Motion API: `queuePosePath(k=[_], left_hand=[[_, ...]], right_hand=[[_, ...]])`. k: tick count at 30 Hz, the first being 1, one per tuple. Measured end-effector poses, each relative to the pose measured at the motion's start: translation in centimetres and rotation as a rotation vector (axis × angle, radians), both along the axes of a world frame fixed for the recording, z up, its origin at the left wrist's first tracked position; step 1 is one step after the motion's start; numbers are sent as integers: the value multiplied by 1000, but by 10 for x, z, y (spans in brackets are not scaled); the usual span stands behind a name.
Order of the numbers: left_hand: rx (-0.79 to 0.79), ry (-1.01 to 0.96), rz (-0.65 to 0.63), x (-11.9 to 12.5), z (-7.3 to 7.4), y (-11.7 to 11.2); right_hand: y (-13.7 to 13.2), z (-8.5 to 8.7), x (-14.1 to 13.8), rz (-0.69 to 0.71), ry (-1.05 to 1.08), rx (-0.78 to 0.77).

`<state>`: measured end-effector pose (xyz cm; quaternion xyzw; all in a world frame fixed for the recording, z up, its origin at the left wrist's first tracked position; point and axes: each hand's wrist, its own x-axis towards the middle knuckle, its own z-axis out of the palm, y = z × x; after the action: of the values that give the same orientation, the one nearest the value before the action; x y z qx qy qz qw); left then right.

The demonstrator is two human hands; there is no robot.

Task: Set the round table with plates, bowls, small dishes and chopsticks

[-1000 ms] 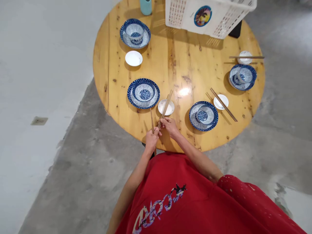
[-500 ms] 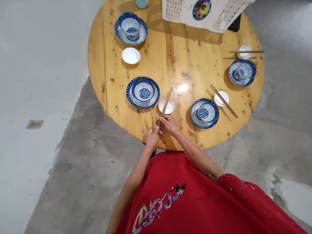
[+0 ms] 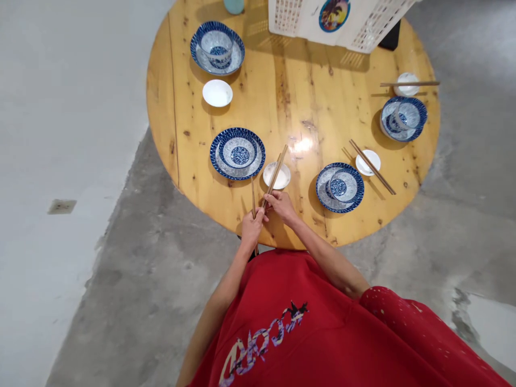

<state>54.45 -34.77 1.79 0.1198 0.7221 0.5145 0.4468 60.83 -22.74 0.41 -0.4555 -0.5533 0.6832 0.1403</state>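
Observation:
At the table's near edge, my right hand (image 3: 280,206) pinches a pair of wooden chopsticks (image 3: 276,174), which slant over a small white dish (image 3: 282,178). Close beside it, my left hand (image 3: 253,226) is closed around another chopstick (image 3: 253,196) that points up and away, its lower end showing below the hand. The fingertips of both hands nearly meet at the pair's lower end; whether the left fingers also grip it I cannot tell. Beyond my left hand sits a blue-patterned plate (image 3: 215,159) with a matching bowl (image 3: 239,154) in it.
On the round wooden table (image 3: 258,97), a plate with a bowl (image 3: 342,185) stands right, beside chopsticks (image 3: 373,166) across a white dish (image 3: 368,156). Similar settings stand far right and far left. A white plastic basket (image 3: 310,24) and a dark object (image 3: 391,40) are at the back.
The view has shifted very slightly. Both hands and the chopsticks stay in almost the same place.

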Motion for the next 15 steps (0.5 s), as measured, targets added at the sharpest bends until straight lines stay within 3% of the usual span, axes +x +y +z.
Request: queuePosePath(k=[15], left_hand=[[13,-1,-1,0,3,0]], right_hand=[[3,1,-3,45,-48,13]])
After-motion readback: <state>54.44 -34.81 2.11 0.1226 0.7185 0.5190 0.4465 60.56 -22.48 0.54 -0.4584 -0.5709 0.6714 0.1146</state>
